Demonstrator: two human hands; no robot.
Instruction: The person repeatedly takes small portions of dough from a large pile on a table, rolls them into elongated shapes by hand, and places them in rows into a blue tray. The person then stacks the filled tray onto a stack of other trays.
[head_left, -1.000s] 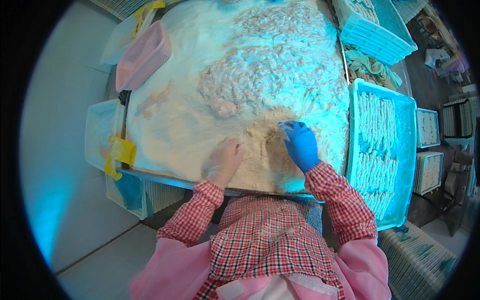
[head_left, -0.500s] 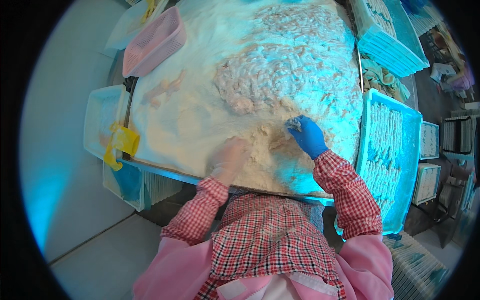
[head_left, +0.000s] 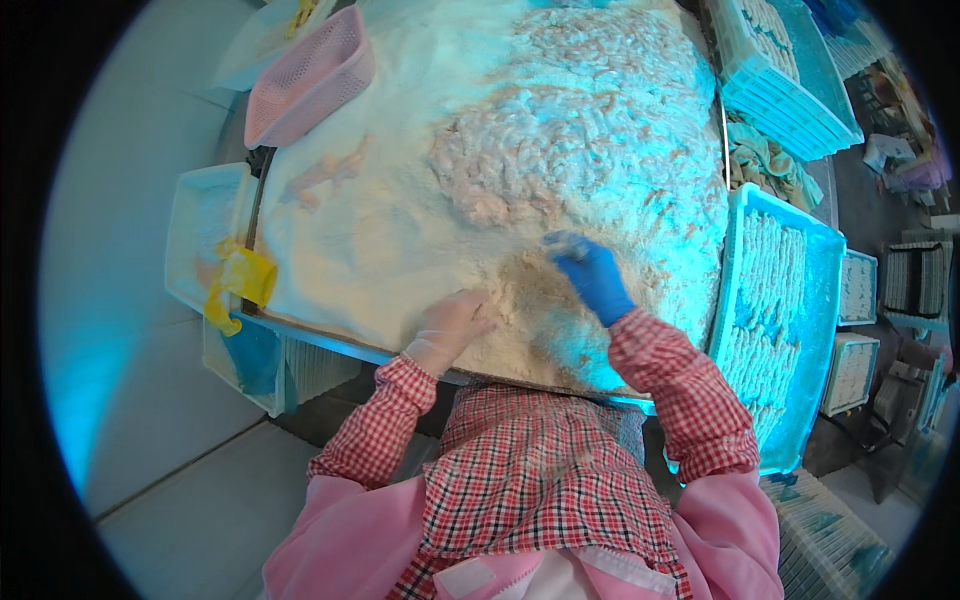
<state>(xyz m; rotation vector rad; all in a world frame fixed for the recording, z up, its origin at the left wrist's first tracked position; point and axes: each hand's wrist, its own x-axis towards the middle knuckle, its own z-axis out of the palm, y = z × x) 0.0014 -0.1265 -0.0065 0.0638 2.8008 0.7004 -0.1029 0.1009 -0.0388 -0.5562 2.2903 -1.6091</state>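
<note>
A layer of pale flour [head_left: 390,240] covers the worktable, and a large heap of pale, flour-coated strips [head_left: 580,150], apparently raw meat, is spread over its far right part. My left hand [head_left: 452,325], in a thin see-through glove, rests low over the flour near the front edge, fingers apart and nothing visible in them. My right hand [head_left: 592,278], in a blue glove, hovers over clumpy flour [head_left: 525,290] just in front of the heap. Its fingers point left and bend, their tips smeared by motion, so whether they hold anything is unclear. A few loose pinkish pieces [head_left: 328,175] lie at the left.
A pink perforated basket [head_left: 310,80] stands at the back left. A yellow scoop-like container [head_left: 255,278] hangs by the left edge beside a white bin [head_left: 205,240]. Along the right side is a turquoise-lit tray [head_left: 730,330] of lined-up coated strips, with stacked crates [head_left: 790,110] behind and cloths between.
My right hand has moved left and slightly down; a floured lump seen at its fingers before no longer shows there. My left hand has shifted slightly toward the front edge.
</note>
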